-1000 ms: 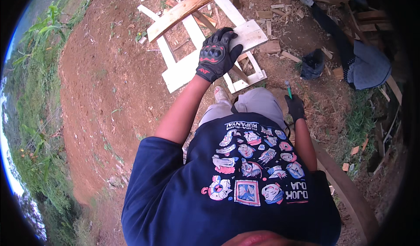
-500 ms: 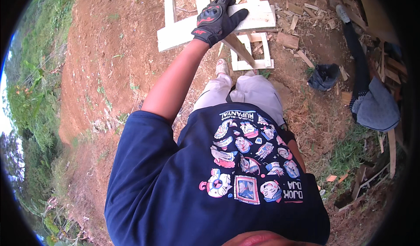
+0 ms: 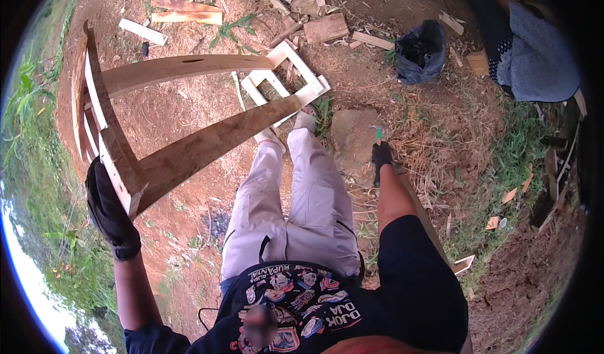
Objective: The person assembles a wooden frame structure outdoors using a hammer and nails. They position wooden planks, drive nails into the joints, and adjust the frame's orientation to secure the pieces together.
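At the left, my left hand (image 3: 110, 209) in a black glove is closed on the near corner of a wooden stand (image 3: 214, 143). The stand leans: two long planks run from its slatted end beside my hand to a pale rectangular frame (image 3: 309, 91) near my feet. Low at my right side, my right hand (image 3: 381, 156), also in a black glove, is closed round a hammer (image 3: 379, 135). A green band shows on the hammer's handle, and its grey head points away from me. The glove hides the lower handle.
A black plastic bag (image 3: 420, 52) stands open on the ground at the far right. Beside it a person's leg and a grey-blue cloth (image 3: 542, 55) show. Offcuts such as a brown board (image 3: 326, 28) and pale strips (image 3: 187, 17) litter the dirt. A flat stone (image 3: 352, 134) lies ahead of my feet.
The slatted end of the stand has swung left and tilted, with my left hand moving from its top to its near corner. My right hand with the hammer has come into view.
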`<state>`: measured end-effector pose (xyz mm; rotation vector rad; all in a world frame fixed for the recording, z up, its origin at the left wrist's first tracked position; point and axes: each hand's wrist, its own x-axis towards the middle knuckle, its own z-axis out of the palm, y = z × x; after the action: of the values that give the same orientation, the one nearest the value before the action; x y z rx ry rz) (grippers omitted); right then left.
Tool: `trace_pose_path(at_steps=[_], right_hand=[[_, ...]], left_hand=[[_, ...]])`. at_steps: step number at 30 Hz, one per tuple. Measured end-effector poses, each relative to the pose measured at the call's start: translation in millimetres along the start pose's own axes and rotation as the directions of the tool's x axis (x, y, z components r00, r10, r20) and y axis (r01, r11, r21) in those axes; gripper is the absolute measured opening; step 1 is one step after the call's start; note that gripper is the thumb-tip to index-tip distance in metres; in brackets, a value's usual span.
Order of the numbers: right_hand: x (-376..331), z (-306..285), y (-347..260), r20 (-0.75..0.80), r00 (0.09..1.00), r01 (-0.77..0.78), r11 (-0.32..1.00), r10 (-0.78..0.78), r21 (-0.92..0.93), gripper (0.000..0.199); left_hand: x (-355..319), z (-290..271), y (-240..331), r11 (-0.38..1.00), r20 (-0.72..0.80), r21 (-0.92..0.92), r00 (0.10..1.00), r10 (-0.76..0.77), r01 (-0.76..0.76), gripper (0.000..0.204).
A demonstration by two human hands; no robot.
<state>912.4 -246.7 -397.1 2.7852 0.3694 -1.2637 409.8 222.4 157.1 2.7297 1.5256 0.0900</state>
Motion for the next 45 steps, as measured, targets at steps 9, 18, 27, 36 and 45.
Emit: trace_pose_path(at_steps=[9, 18, 27, 36, 45], right_hand=[[15, 55, 36, 0.168, 0.967, -0.245, 0.89, 0.194, 0.384, 0.044], [62, -118, -86, -0.202, 0.871, 0.428, 0.893, -0.448, -0.138, 0.03], [334, -327, -145, -0.147, 0.798, 0.268, 0.563, -0.584, -0.782, 0.031], [347, -304, -179, -0.216, 0.919, 0.047, 0.635, -0.33, -0.771, 0.062], [323, -306, -197, -0.296, 0.81, 0.362, 0.829, -0.506, -0.426, 0.055]], left_hand=[[-35, 1, -40, 0.981, -0.054, 0.192, 0.999, 0.005, 0.005, 0.062], [-32, 18, -36, 0.97, -0.043, 0.237, 0.998, -0.051, 0.06, 0.062], [-10, 33, -51, 0.971, -0.018, 0.23, 0.998, -0.055, 0.058, 0.062], [-17, 20, -28, 0.95, -0.004, 0.298, 0.995, -0.099, 0.096, 0.063], [-9, 24, -34, 0.952, 0.003, 0.296, 0.996, -0.086, 0.081, 0.063]])
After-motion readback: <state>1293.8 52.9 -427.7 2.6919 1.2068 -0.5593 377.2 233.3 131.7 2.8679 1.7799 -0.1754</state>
